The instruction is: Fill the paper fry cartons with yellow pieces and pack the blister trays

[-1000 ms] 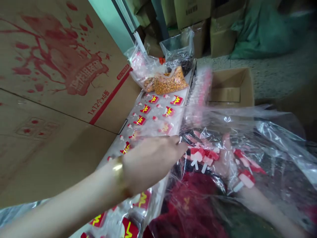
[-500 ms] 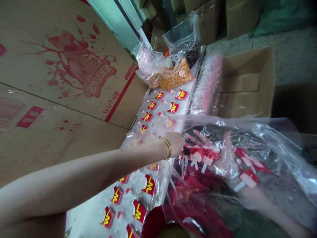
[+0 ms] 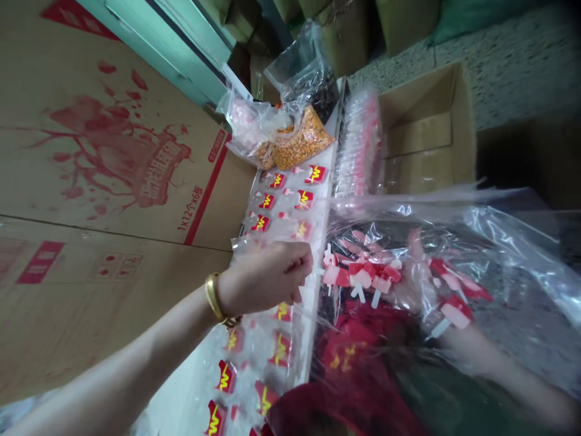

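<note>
My left hand (image 3: pixel 272 275), a gold bracelet at its wrist, is closed in a fist above the clear plastic sheets (image 3: pixel 254 339) with red tabs bearing yellow zigzags. What the fist holds, if anything, is hidden. My right hand (image 3: pixel 411 281) shows through a clear plastic bag (image 3: pixel 490 230), palm up and fingers spread, with the plastic resting over it. Several small red, pink and white popsicle-shaped pieces (image 3: pixel 362 278) lie in the bag over the palm and fingers. Another such piece (image 3: pixel 455 312) sits nearer the wrist.
Big printed cartons (image 3: pixel 113 151) wall off the left side. At the table's far end stand a bag of orange bits (image 3: pixel 304 142) and a bag of dark pieces (image 3: pixel 318 91). A row of pink-and-clear packs (image 3: pixel 358 145) runs beside an opened cardboard box (image 3: pixel 422 139).
My left hand has drawn back leftward from the popsicle-shaped pieces to above the plastic sheets. My right hand stays beneath the plastic. The view has shifted slightly.
</note>
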The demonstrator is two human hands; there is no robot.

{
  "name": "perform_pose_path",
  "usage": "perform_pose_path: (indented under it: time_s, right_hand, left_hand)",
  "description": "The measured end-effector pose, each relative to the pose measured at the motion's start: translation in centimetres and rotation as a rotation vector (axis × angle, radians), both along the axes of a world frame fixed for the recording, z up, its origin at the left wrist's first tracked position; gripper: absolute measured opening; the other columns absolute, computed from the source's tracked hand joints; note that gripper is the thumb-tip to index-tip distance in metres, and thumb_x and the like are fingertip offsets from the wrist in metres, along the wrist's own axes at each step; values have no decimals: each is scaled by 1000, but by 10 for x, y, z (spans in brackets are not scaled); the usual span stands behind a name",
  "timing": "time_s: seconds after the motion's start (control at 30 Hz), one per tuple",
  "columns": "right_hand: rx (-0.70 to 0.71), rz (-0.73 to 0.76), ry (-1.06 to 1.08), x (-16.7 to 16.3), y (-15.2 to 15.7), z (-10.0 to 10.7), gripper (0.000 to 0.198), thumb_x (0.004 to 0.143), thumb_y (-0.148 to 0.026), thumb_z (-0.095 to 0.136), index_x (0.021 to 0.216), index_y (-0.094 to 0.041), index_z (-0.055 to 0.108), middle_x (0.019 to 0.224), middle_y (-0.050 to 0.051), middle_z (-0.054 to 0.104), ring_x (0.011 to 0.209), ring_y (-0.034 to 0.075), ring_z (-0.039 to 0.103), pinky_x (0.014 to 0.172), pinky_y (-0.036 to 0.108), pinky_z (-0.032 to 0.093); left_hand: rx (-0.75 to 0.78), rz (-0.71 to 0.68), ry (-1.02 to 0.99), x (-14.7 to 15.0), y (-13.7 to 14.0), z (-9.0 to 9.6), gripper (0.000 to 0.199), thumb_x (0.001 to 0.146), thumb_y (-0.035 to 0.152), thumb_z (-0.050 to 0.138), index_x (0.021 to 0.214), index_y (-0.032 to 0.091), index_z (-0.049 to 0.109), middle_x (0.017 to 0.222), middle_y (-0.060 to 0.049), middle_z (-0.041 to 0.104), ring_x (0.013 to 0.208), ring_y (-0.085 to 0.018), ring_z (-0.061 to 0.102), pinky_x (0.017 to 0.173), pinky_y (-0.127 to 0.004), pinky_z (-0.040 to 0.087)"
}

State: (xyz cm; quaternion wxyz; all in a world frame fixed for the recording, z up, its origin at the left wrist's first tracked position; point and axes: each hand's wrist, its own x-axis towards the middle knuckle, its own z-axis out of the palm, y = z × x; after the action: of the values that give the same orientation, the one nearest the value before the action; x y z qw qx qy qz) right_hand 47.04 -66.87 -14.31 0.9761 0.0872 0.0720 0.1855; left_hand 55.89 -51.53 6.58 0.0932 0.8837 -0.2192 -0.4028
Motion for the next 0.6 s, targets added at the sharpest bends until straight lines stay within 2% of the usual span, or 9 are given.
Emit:
perform_pose_path:
  time_s: [0.1, 0.17, 0.27, 0.4, 0.47, 0.53, 0.6]
  right_hand:
    - [-42, -25, 12, -1, 0, 6, 59, 81, -67, 37, 127, -31, 50, 139, 9, 46, 128, 29, 41, 105, 59, 25]
    - [-65, -28, 12, -1, 1, 8, 61, 80, -68, 37, 127, -31, 49, 139, 9, 47, 128, 30, 42, 105, 59, 25]
    - [-89, -38, 22, -1, 2, 10, 66, 78, -71, 39, 129, -30, 49, 137, 10, 49, 127, 31, 43, 105, 59, 26]
    - [-129, -46, 61, -2, 5, 12, 69, 77, -72, 39, 129, -28, 49, 137, 11, 49, 128, 32, 42, 105, 57, 27]
    - [-139, -45, 59, -2, 8, 12, 69, 77, -73, 38, 129, -29, 49, 137, 11, 48, 128, 32, 41, 106, 57, 27]
    - [-142, -40, 55, -2, 10, 12, 70, 76, -74, 38, 129, -29, 49, 138, 10, 47, 129, 32, 40, 106, 58, 25]
    - [-140, -23, 38, -2, 13, 12, 71, 76, -75, 37, 130, -31, 48, 139, 10, 47, 129, 32, 40, 106, 59, 24]
  left_hand:
    - [-115, 258, 293, -2, 6, 3, 23, 87, 38, 47, 80, 15, 48, 58, 1, 57, 50, -10, 59, 46, -16, 45]
    - [-178, 335, 382, -2, 10, -1, 26, 86, 40, 52, 81, 15, 47, 59, 2, 58, 50, -9, 59, 47, -16, 47]
    - [-257, 373, 444, -1, 15, -6, 26, 84, 39, 56, 82, 15, 47, 61, 1, 58, 51, -8, 60, 48, -15, 48]
    - [-298, 374, 440, -3, 23, -8, 23, 85, 37, 56, 83, 15, 47, 64, 1, 58, 54, -10, 61, 50, -17, 49]
    - [-306, 340, 346, -7, 27, -8, 22, 87, 36, 52, 84, 15, 47, 63, 0, 58, 54, -10, 61, 51, -18, 49]
    - [-318, 267, 222, -12, 27, -8, 21, 89, 35, 49, 84, 15, 50, 63, -1, 59, 55, -10, 61, 51, -18, 48]
    - [-339, 119, 163, -15, 25, -6, 20, 89, 34, 48, 89, 15, 55, 70, -2, 62, 59, -10, 61, 54, -18, 47]
